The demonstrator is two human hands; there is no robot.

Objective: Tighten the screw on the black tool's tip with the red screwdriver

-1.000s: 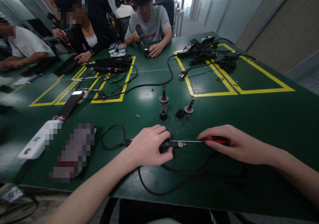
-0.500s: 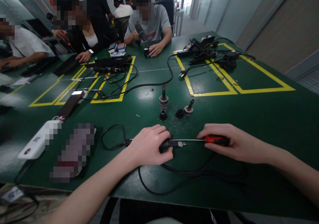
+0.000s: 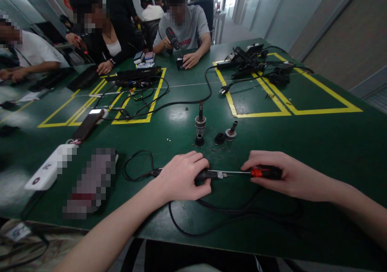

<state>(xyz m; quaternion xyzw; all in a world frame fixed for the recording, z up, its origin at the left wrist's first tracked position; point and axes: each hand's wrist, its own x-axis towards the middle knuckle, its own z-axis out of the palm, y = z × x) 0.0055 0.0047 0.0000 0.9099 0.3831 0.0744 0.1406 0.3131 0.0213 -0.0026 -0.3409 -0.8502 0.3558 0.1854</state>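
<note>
Black tool (image 3: pixel 215 175) partly hidden under left hand (image 3: pixel 183 177), flat object (image 3: pixel 92 179) pixelated, white specks (image 3: pixel 168 140) too small to identify

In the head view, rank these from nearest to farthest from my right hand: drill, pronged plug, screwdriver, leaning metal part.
1. Screwdriver: held in your right hand.
2. Leaning metal part: just ahead, to the left.
3. Pronged plug: farther ahead, also left.
4. Drill: at the far side, ahead and well left.

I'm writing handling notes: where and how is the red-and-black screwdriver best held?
Probably by the screwdriver's handle, approached from the right: this thick end faces right, giving most to hold, while the thin metal shaft points left.
</note>
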